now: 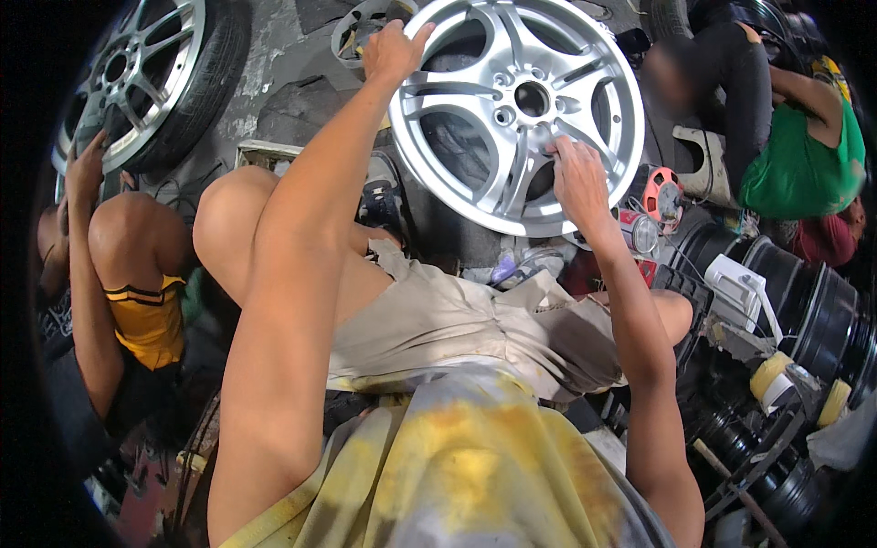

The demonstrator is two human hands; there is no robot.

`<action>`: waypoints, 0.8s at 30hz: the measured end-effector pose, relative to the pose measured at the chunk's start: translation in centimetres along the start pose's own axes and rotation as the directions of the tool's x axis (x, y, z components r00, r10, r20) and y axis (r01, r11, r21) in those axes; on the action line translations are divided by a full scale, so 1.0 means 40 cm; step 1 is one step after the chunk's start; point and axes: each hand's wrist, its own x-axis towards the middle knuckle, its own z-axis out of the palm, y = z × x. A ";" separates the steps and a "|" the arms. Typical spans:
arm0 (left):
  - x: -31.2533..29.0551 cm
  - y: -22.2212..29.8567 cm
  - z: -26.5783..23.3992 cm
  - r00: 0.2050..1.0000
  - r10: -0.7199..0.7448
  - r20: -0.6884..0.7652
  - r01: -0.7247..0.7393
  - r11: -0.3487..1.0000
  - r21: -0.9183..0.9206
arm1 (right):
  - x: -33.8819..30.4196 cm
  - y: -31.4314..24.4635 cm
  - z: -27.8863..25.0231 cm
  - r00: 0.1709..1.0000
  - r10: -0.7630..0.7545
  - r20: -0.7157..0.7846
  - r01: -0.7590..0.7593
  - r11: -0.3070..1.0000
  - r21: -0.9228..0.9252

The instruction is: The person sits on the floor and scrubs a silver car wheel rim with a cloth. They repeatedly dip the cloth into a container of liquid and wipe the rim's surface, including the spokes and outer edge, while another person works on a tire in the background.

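Left hand touches silver alloy wheel at upper left, right hand its face; cannot tell whether either grip pinches.

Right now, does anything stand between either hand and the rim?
Nothing visible does: the left hand is at the upper-left edge of the rim, the right hand at its face below the centre. Anything thin under either would be hidden.

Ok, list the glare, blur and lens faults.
Head view: black corners outside the curved fisheye edge; head view: bright highlights whiten parts of the silver alloy wheel; head view: a smeared patch blurs detail beside the black trouser leg, upper right; head view: glossy streaks mark the black wheel rims at right.
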 end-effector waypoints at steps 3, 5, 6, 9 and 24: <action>0.002 -0.004 0.006 1.000 -0.007 -0.009 0.007 1.000 0.009 | -0.029 -0.007 0.028 0.998 0.068 0.013 -0.069 0.983 0.170; 0.000 -0.003 0.008 0.998 0.009 -0.062 -0.007 0.999 0.040 | -0.061 -0.026 0.023 0.993 -0.106 -0.043 0.108 0.993 0.047; -0.002 -0.003 0.010 0.997 0.014 -0.076 -0.012 1.000 0.026 | -0.075 -0.036 0.014 0.966 -0.247 -0.076 0.246 0.969 -0.024; 0.000 0.000 0.015 0.999 -0.047 -0.027 0.046 0.998 -0.036 | -0.059 -0.043 -0.037 0.860 -0.470 0.198 0.500 0.855 -0.140; 0.014 -0.017 0.031 0.999 -0.040 -0.033 0.041 0.999 0.021 | 0.070 -0.061 -0.094 0.799 -0.395 0.454 0.543 0.798 -0.262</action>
